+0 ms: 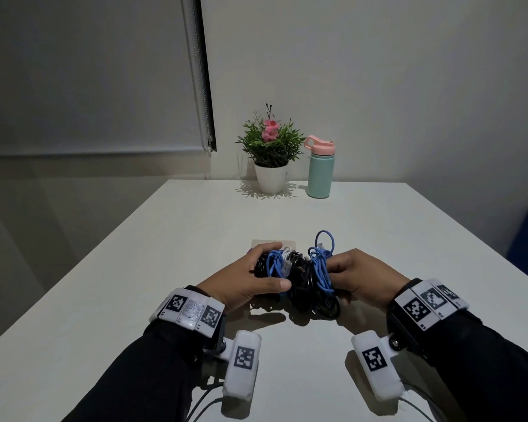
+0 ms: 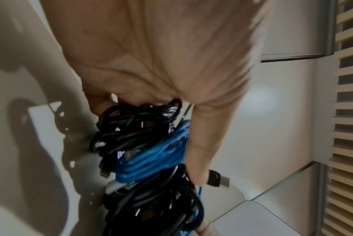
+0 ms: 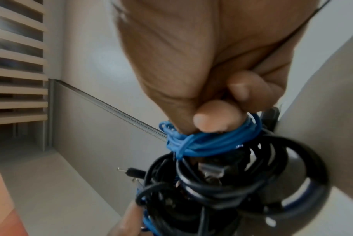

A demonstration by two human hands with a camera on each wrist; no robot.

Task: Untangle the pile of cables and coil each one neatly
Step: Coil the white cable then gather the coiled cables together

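Fingers of left hand (image 1: 241, 280) curled round cable tangle (image 1: 296, 278), lower centre, just above bench (image 1: 134, 269); right hand (image 1: 360, 278) pinching blue cable (image 1: 319, 266). Risk: pulling apart hard, tightening knots, straining plugs.

At the far edge of the white worktop (image 1: 134, 284), a potted plant (image 1: 270, 153) with pink flowers is set just left of a mint bottle (image 1: 319, 172) with a pink lid.

Black, blue and white cables (image 1: 299, 275) in the tangle, on a white worktop (image 1: 165, 269). Mint bottle (image 1: 319, 175) with pink lid, pink flowers (image 1: 270, 129) in a white pot (image 1: 270, 178).
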